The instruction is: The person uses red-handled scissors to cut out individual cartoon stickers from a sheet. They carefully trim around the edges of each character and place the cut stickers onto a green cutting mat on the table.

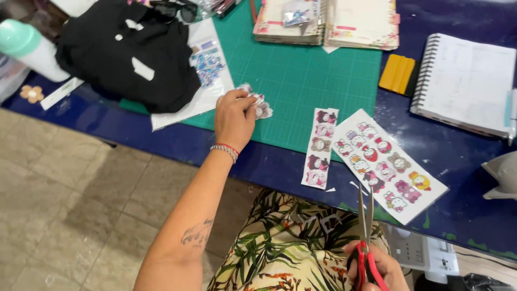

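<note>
My left hand (234,116) is closed around a few small cut-out stickers (261,108), held over the left edge of the green cutting mat (301,81). Low at the frame's bottom, my right hand (379,269) grips red-handled scissors (366,237) with the blades pointing up and nearly closed. A narrow strip of cartoon stickers (320,148) lies at the mat's front edge. Beside it to the right a larger sticker sheet (388,164) lies slanted on the dark blue table (468,178).
A black bag (129,54) and a clear sticker packet (207,64) lie at the left. Floral notebooks (328,21) sit at the back, a yellow scraper (397,74) and spiral notebook (466,83) at the right. A mint-capped bottle (29,48) stands far left.
</note>
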